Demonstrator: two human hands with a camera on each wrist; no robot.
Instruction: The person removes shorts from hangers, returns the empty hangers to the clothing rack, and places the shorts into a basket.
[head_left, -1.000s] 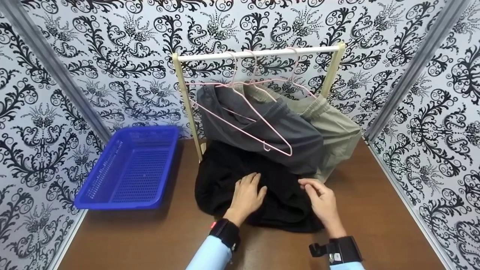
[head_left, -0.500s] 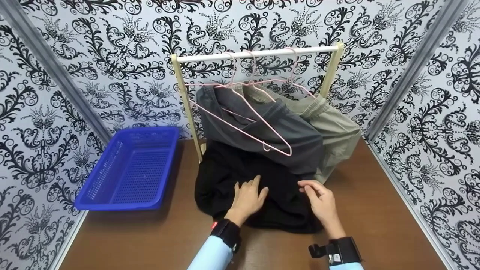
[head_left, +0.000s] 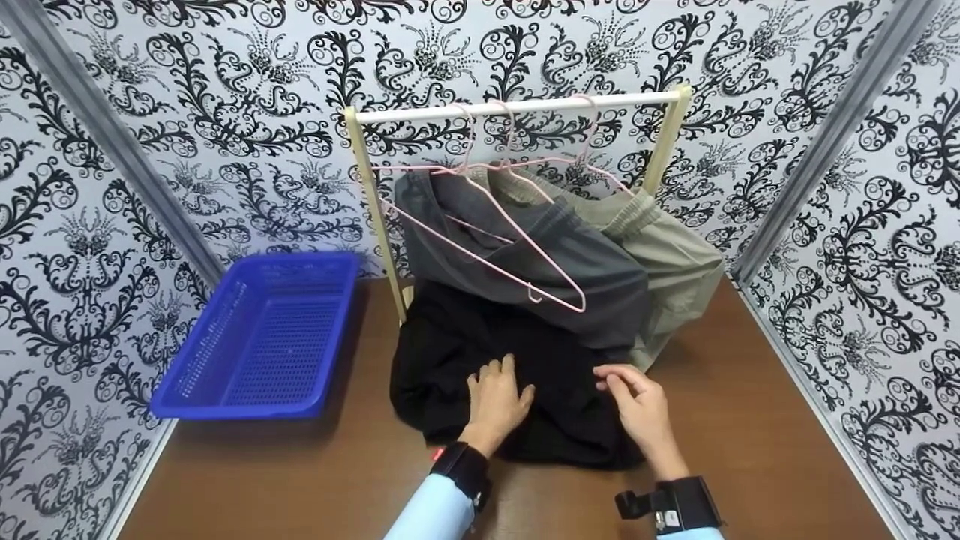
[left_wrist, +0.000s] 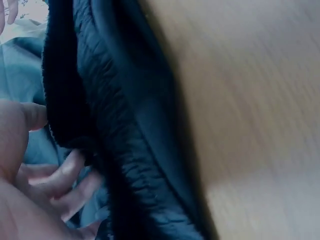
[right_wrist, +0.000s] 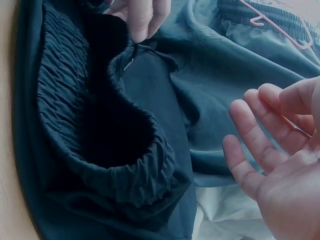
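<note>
Black elastic-waist pants (head_left: 562, 427) lie bunched on the table. Their gathered waistband (right_wrist: 65, 90) gapes open in the right wrist view. My left hand (head_left: 496, 401) rests on the pants with spread fingers. Up close, its fingers (left_wrist: 65, 182) touch the waistband's edge and the thumb lies apart from them. My right hand (head_left: 641, 405) hovers by the pants' right side with thumb and forefinger close together. In its own wrist view, the fingers (right_wrist: 245, 125) are loosely bent and hold nothing.
Behind the pants, a rack with a white rail (head_left: 420, 115) bears pink hangers (head_left: 555, 262). Grey pants (head_left: 600, 270) and beige pants (head_left: 675, 255) hang there, the grey ones draping over the black pair. A blue basket (head_left: 330, 382) stands at left. Patterned walls enclose the table.
My left hand has drawn slightly back toward me across the black pants, its fingers shifting. My right hand has moved a little to the left and lower. Rack and basket stay put.
</note>
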